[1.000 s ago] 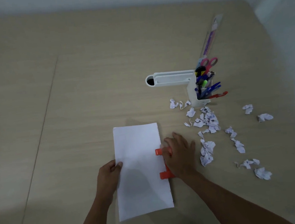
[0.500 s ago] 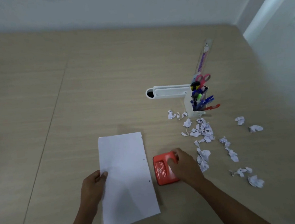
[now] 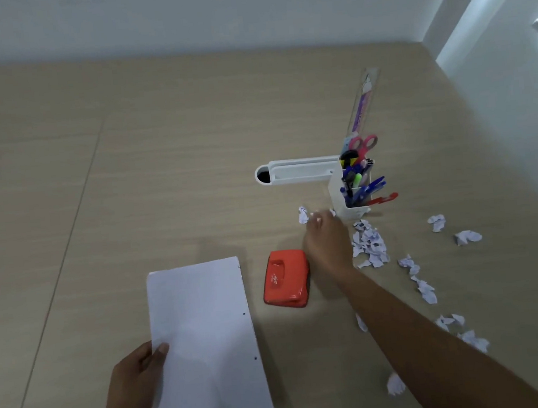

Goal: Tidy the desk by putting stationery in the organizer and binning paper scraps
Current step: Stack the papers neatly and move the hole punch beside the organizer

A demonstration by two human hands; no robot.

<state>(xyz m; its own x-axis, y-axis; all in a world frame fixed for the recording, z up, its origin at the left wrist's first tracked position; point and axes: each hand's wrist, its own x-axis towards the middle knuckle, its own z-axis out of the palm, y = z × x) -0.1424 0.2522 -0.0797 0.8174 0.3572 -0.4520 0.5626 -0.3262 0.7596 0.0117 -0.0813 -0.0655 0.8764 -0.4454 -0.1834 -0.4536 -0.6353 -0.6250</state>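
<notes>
A white sheet of paper [image 3: 204, 339] with two punched holes lies on the desk, and my left hand [image 3: 137, 381] pinches its left edge. To its right rests a red hole punch [image 3: 285, 279]. My right hand [image 3: 326, 241] is stretched past the punch, its fingertips on small paper scraps [image 3: 303, 215] just left of the white organizer [image 3: 351, 193]. Whether it grips a scrap is blurred. The organizer holds pens, pink scissors [image 3: 365, 143] and a ruler [image 3: 363, 104]. Several crumpled scraps [image 3: 368, 244] lie in front of it.
More scraps [image 3: 467, 237] trail to the right and towards the desk's near right side. A white bar with a dark hole [image 3: 297, 170] extends left from the organizer. A wall stands close on the right. The desk's left half [image 3: 64, 189] is bare wood.
My right hand let go of the red hole punch and reached forward to the scraps beside the organizer. The sheet came free of the punch and stays in my left hand.
</notes>
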